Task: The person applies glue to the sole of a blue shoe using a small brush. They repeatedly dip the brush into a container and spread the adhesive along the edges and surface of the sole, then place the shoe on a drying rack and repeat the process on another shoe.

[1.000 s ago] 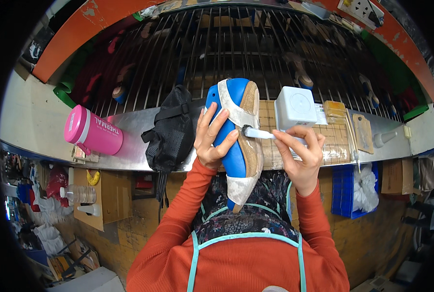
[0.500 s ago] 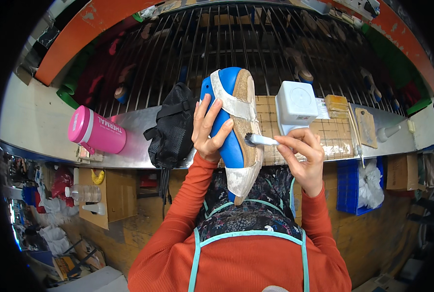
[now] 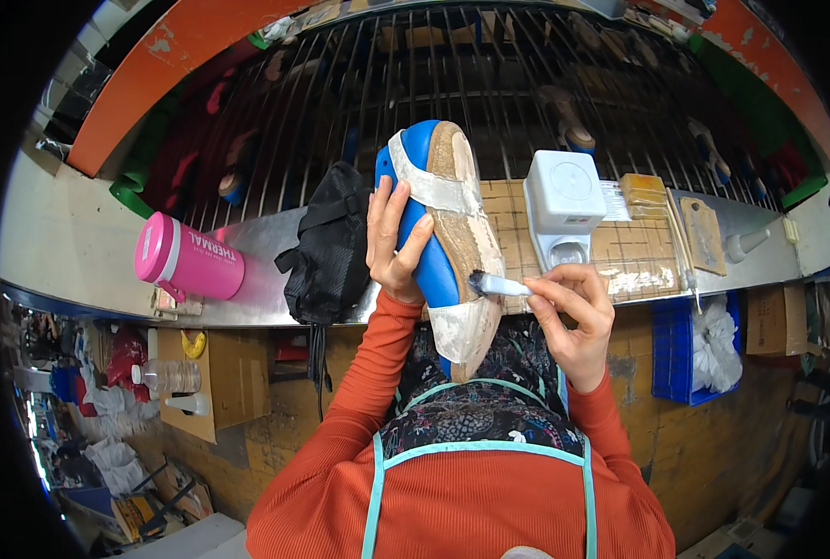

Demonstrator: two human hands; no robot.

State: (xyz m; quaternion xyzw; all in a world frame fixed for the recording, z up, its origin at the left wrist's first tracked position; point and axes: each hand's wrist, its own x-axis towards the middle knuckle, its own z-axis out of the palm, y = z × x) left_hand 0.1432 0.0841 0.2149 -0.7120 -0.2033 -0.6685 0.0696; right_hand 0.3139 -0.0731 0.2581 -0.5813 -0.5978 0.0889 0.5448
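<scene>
My left hand (image 3: 392, 244) grips a blue shoe last (image 3: 445, 238) wrapped with whitish upper material and a tan insole, held upright over the bench edge. My right hand (image 3: 571, 306) pinches a small white-handled brush (image 3: 499, 283), its dark bristles touching the lower edge of the insole. Both arms wear orange ribbed sleeves.
A metal bench (image 3: 257, 289) carries a pink thermal bottle (image 3: 188, 261), a black bag (image 3: 329, 244), a white box-shaped container (image 3: 564, 200), a gridded cutting mat (image 3: 634, 252) and brushes. Behind stands a wire rack (image 3: 434, 74) with shoes. A blue crate (image 3: 699, 349) sits under the bench at right.
The shoe last has turned so the insole faces more to the right. My right hand with the brush has dropped lower along the insole edge.
</scene>
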